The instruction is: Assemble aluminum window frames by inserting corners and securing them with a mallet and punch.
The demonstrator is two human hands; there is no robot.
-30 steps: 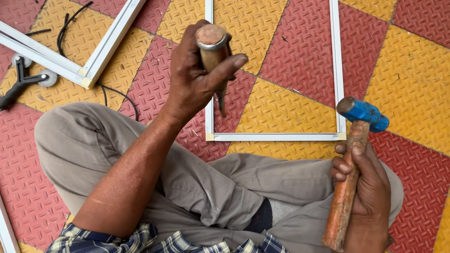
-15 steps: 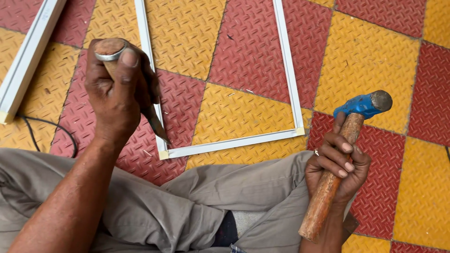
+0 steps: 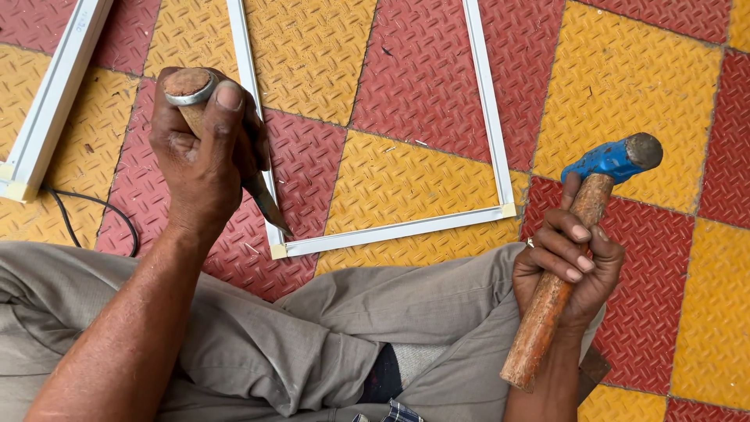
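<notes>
Two tools are in use. The left hand is wrapped tight around a chisel with a wooden handle and metal ring, its dark blade tip touching the near left corner of a white frame. The right hand is closed on a hammer with a worn wooden handle and blue head, held off to the side. The frame lies on a floor of red and yellow studded tiles; another white frame piece and a black cable lie at left.

Packages: 0 around me.
Labels: 0 that I can make out.
Signs: 0.
Screens: 0.
</notes>
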